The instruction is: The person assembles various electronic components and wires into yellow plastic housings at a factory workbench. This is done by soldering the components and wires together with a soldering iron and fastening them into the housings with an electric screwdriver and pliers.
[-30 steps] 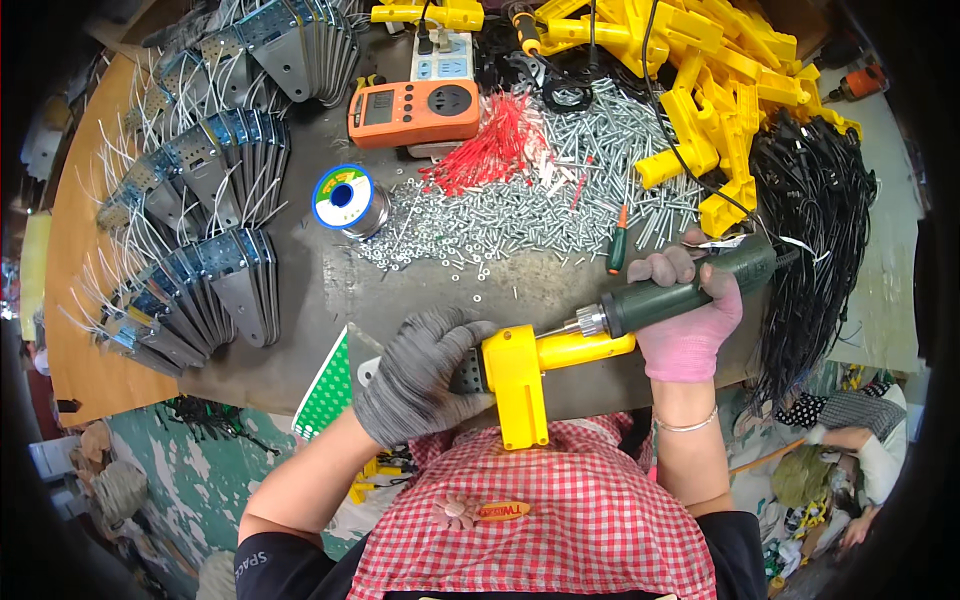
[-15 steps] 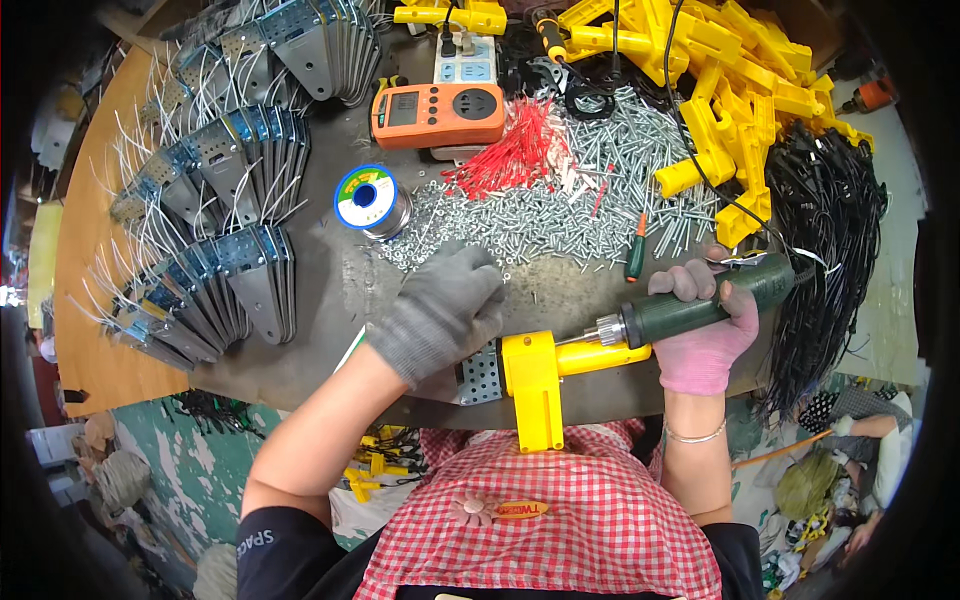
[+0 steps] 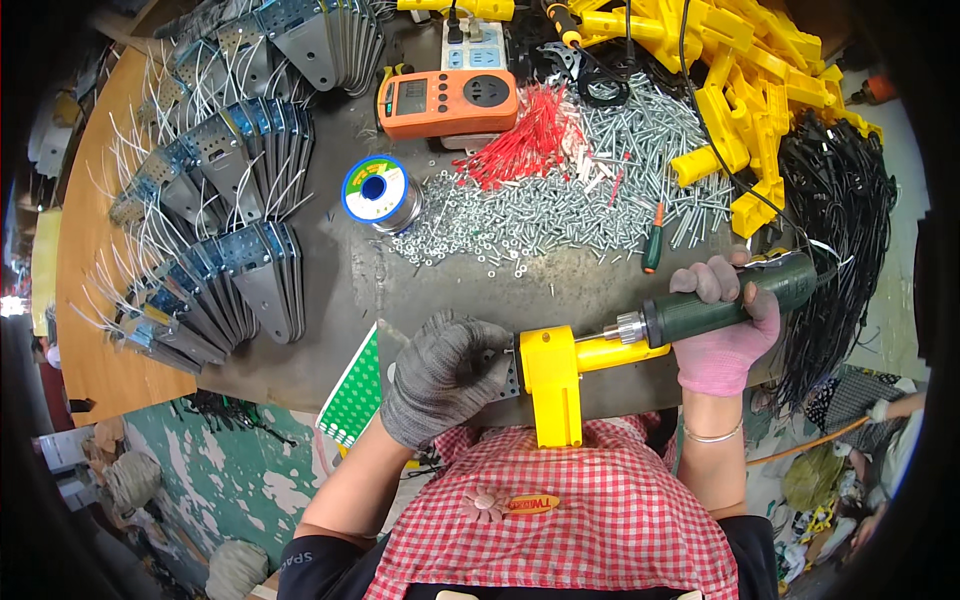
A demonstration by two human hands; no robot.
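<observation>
My right hand [image 3: 735, 330], in a grey and pink glove, is wrapped round a dark green electric screwdriver [image 3: 715, 312]. Its metal tip points left along the top of a yellow plastic handle [image 3: 553, 385] at the table's near edge. Against the left end of that handle, my grey-gloved left hand [image 3: 445, 378] has its thumb and fingers pinched together. Whatever lies between them is hidden. Part of a perforated metal plate [image 3: 508, 385] shows beside the fingertips, joined to the handle. A green and white patterned piece [image 3: 352, 390] sticks out left of the left hand.
Loose screws and nuts [image 3: 530, 215] cover the middle, near red sleeves [image 3: 520, 140], a solder spool [image 3: 378, 190] and an orange meter [image 3: 447, 103]. A small screwdriver [image 3: 653, 245] lies right. Metal plates with white wires [image 3: 265, 275], yellow parts [image 3: 740, 110] and black cables [image 3: 835, 220] flank them.
My left hand has come back from the nuts to the left end of the yellow handle. The green and white piece shows more. My right hand keeps its grip on the electric screwdriver.
</observation>
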